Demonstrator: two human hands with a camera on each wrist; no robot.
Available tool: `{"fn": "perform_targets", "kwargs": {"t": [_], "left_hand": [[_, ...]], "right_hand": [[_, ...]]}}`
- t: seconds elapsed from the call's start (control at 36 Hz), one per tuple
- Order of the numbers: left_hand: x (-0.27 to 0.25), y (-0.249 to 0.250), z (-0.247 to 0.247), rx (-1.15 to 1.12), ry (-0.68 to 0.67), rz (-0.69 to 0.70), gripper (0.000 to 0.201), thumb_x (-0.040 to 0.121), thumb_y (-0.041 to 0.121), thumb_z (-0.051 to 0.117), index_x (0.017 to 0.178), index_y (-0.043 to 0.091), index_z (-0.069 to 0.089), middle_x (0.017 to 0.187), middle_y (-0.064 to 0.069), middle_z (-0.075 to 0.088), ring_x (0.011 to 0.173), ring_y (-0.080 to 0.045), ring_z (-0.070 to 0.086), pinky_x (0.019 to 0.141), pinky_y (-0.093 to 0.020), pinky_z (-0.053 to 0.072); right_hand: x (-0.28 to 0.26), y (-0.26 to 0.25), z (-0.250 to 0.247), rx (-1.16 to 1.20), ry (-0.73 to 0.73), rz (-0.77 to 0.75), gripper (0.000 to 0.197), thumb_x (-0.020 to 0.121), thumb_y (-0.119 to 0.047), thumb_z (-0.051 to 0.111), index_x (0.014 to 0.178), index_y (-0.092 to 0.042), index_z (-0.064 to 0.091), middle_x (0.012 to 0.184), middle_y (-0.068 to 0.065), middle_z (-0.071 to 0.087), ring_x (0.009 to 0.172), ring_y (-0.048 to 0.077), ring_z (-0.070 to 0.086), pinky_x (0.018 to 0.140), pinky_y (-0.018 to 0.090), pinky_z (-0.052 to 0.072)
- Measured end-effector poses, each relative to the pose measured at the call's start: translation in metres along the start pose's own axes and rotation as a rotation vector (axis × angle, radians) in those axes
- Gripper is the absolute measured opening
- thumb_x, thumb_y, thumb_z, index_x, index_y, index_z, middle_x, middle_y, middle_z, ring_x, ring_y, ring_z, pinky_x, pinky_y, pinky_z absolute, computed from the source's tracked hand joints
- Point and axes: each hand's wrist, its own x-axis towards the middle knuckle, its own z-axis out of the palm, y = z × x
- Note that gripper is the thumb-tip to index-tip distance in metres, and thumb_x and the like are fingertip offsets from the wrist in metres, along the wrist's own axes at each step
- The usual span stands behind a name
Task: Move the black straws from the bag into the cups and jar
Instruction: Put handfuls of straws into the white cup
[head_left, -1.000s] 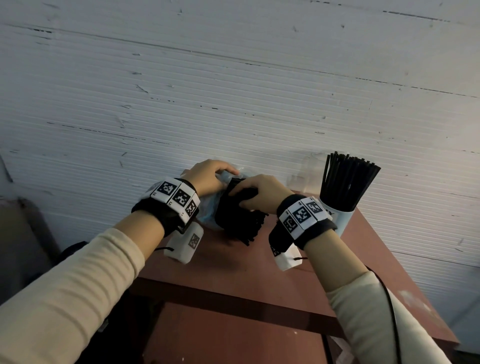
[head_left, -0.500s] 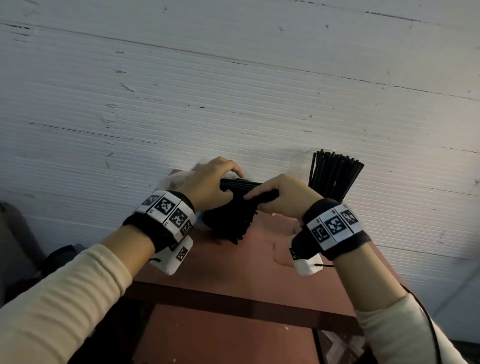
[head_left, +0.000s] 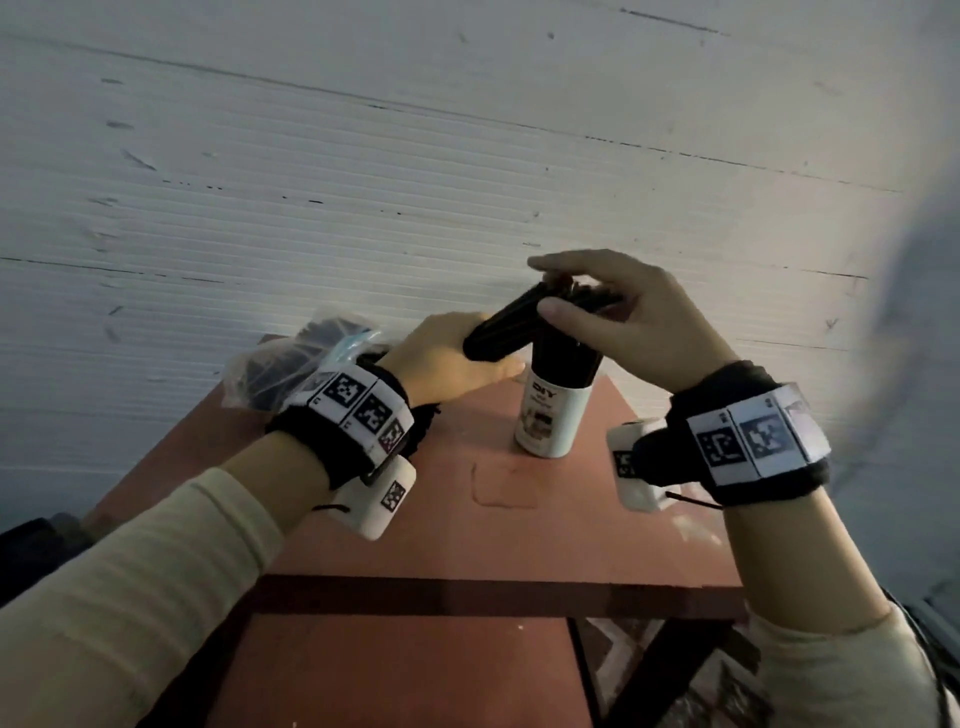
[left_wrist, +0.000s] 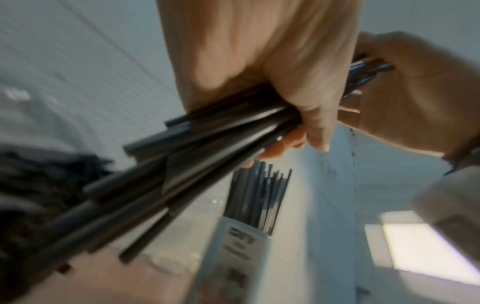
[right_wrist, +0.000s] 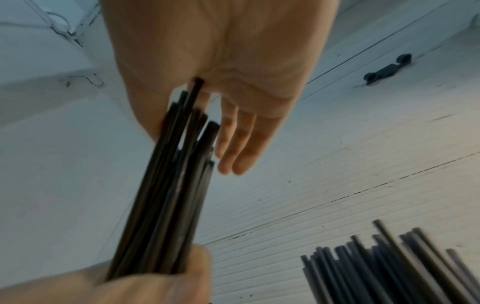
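Note:
My left hand (head_left: 457, 358) grips a thick bundle of black straws (head_left: 498, 327) around its middle and holds it tilted up to the right. The same left hand (left_wrist: 285, 72) and bundle (left_wrist: 182, 164) fill the left wrist view. My right hand (head_left: 623, 317) cups the bundle's upper ends, fingers fairly straight, thumb below. In the right wrist view the straw ends (right_wrist: 192, 98) touch the right palm (right_wrist: 233, 61). Directly below stands a white cup (head_left: 550, 421) marked DIY, packed with black straws (head_left: 566, 358). The clear plastic bag (head_left: 291, 364) lies at the table's back left with straws inside.
The small red-brown table (head_left: 467, 519) stands against a white ribbed wall (head_left: 467, 182). Its front edge is near my wrists, and a lower shelf (head_left: 389, 675) shows beneath. Bare tabletop lies in front of the cup.
The bundle has come out of the bag and moved up and right over the white cup. My right hand slid from gripping its middle to cupping its upper ends.

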Motion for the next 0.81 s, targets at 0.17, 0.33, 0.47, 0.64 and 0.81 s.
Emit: {"fn": "perform_targets", "kwargs": {"t": [0.17, 0.33, 0.47, 0.64, 0.81], "left_hand": [[0.004, 0.022, 0.027, -0.344, -0.044, -0.043, 0.033, 0.083, 0.044, 0.072, 0.062, 0.026, 0.053, 0.050, 0.014, 0.057, 0.051, 0.000, 0.056, 0.059, -0.014, 0.045], [-0.003, 0.020, 0.060, -0.599, -0.065, -0.152, 0.035, 0.078, 0.040, 0.077, 0.092, 0.009, 0.067, 0.085, -0.007, 0.072, 0.082, -0.018, 0.069, 0.092, -0.039, 0.054], [-0.003, -0.005, 0.083, -0.594, -0.201, -0.365, 0.077, 0.039, 0.077, 0.080, 0.085, 0.016, 0.077, 0.101, 0.004, 0.075, 0.110, -0.015, 0.063, 0.109, -0.042, 0.038], [0.000, 0.004, 0.075, -0.649, -0.197, -0.399, 0.025, 0.083, 0.038, 0.074, 0.093, 0.016, 0.068, 0.106, 0.000, 0.067, 0.084, 0.004, 0.058, 0.074, -0.010, 0.039], [0.000, -0.015, 0.080, -0.624, -0.203, -0.395, 0.035, 0.084, 0.024, 0.075, 0.108, 0.000, 0.067, 0.112, -0.010, 0.070, 0.095, -0.004, 0.062, 0.069, -0.003, 0.042]], "right_hand": [[0.010, -0.014, 0.007, 0.122, 0.325, -0.135, 0.054, 0.085, -0.019, 0.069, 0.132, -0.027, 0.045, 0.129, -0.003, 0.050, 0.101, 0.009, 0.063, 0.082, 0.026, 0.055], [0.014, 0.000, 0.029, -0.023, 0.296, -0.131, 0.035, 0.091, -0.020, 0.061, 0.125, -0.018, 0.054, 0.125, -0.009, 0.054, 0.109, 0.002, 0.056, 0.093, 0.024, 0.050], [0.007, 0.023, 0.046, -0.214, 0.007, -0.085, 0.026, 0.092, -0.021, 0.059, 0.117, -0.015, 0.065, 0.117, -0.004, 0.065, 0.111, 0.006, 0.056, 0.094, 0.008, 0.037], [0.009, 0.029, 0.043, -0.174, 0.128, -0.109, 0.041, 0.090, -0.032, 0.064, 0.129, -0.024, 0.057, 0.132, -0.007, 0.055, 0.125, 0.009, 0.046, 0.106, 0.023, 0.032], [0.005, 0.040, 0.049, -0.130, 0.019, -0.089, 0.040, 0.092, -0.027, 0.062, 0.131, -0.022, 0.056, 0.129, -0.008, 0.055, 0.118, -0.002, 0.045, 0.103, 0.014, 0.035]]}}
